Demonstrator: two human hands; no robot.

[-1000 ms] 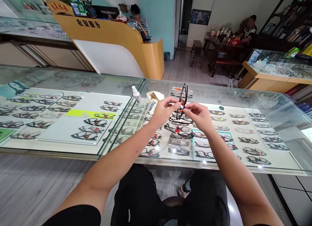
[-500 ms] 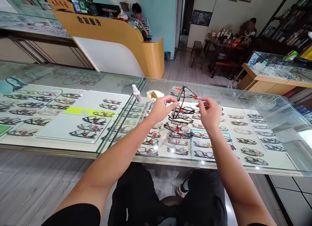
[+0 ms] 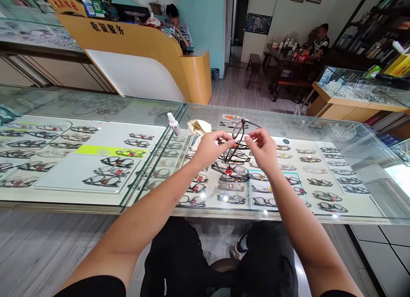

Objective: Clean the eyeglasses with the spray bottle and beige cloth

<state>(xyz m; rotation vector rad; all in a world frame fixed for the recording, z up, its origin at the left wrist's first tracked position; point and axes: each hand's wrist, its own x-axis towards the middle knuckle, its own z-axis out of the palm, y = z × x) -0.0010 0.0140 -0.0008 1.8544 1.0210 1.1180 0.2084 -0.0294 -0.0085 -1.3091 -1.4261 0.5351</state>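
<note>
Held glasses partly hidden by left hand, print on bottle too small, teal card cut off

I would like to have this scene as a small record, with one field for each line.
Place: room with glass display case
In left hand: dark-framed glasses, raised above the case
Right hand: close beside these glasses; contact unclear
On case: white bottle, standing; cream cloth, crumpled
Under glass: rows of eyeglasses, some with red tags
Background: yellow-brown counter; one person behind it, another at dark table
</note>
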